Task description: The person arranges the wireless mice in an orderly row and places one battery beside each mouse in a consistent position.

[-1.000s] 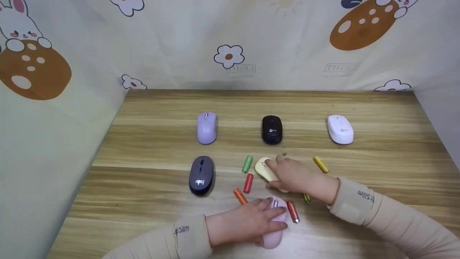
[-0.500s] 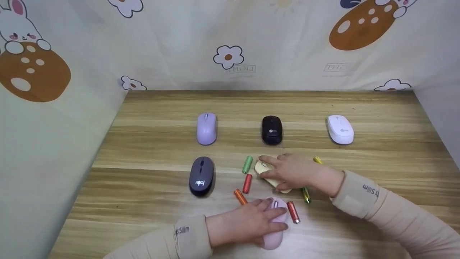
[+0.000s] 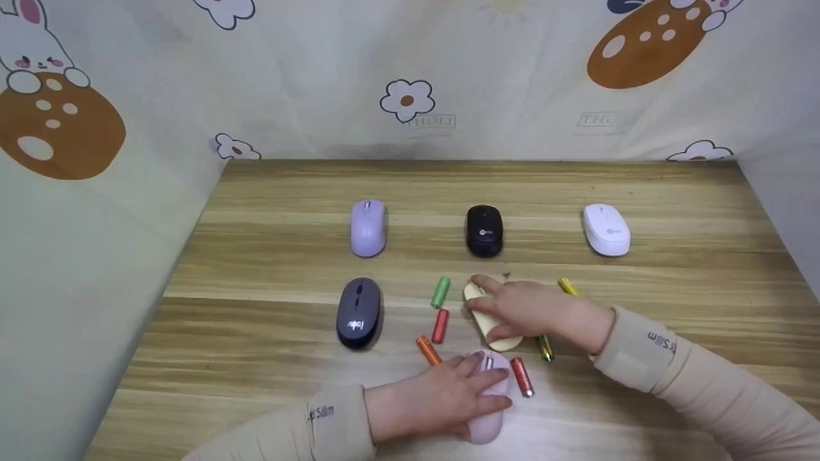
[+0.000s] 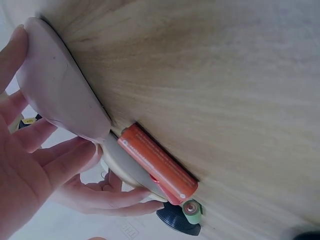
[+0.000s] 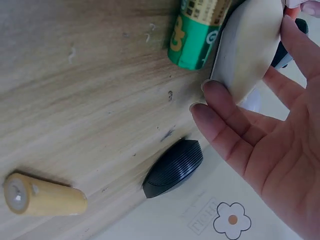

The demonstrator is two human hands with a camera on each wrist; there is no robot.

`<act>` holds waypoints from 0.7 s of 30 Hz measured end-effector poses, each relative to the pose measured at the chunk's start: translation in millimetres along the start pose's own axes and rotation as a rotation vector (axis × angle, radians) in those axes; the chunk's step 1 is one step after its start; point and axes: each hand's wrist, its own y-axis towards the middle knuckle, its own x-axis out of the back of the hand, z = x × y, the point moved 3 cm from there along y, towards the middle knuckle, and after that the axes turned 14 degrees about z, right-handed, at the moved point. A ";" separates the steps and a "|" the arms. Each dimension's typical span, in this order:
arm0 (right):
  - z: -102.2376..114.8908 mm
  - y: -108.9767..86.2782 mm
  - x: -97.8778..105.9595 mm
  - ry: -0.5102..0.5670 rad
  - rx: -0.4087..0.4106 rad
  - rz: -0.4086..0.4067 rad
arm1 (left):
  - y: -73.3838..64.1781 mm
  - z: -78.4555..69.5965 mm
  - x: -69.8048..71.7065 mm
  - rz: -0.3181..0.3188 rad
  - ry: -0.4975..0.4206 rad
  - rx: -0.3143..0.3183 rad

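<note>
My left hand holds a pink computer mouse on the table, thumb and fingers at its sides. In the left wrist view the pink mouse sits between thumb and fingers, close to an orange battery. Just beyond it, my right hand grips a pale yellow mouse, which lies slanted. Fingertips at the edge of the yellow mouse show in the right wrist view, beside a green and gold battery. The palm side covers part of each mouse from above.
A purple mouse, a black mouse and a white mouse form a back row. A dark grey mouse lies left. Around the hands are a green battery, red batteries and a yellow battery.
My right hand has spread its fingers over the yellow mouse, which has shifted a little to the right and turned slightly straighter. My left hand and the pink mouse have stayed in place.
</note>
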 end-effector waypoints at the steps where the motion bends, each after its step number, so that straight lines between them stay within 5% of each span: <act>1: -0.3 0.2 -0.6 0.025 -0.019 0.000 | -0.7 -0.8 -0.2 -0.012 0.015 0.006; 11: 3.3 5.2 -6.8 0.209 -0.135 -0.066 | -2.3 -6.8 0.2 -0.052 0.066 0.035; 21: 13.0 8.3 -8.2 0.201 -0.200 -0.124 | -0.4 -9.9 -0.1 -0.066 0.091 0.074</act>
